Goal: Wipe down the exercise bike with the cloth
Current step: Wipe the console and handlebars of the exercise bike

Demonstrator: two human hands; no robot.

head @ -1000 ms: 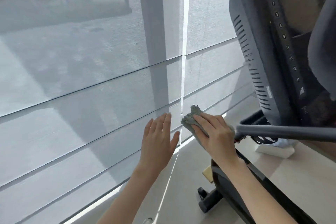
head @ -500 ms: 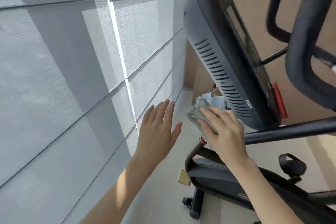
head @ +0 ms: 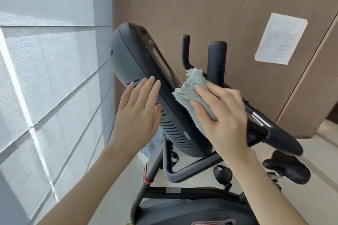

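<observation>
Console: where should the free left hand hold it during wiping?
Take the console by its rounded back shell, from the window side, opposite the cloth. It's broad and tilted, so the open left hand can likely brace against the right hand.

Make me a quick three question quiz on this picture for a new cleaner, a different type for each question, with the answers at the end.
1. Which hand grips the cloth?
2. True or false: the left hand is curled into a fist.
3. What is stuck on the brown wall behind the bike? A. a clock B. a sheet of paper C. a mirror

Key
1. The right hand.
2. False: its fingers are straight.
3. B.
</observation>
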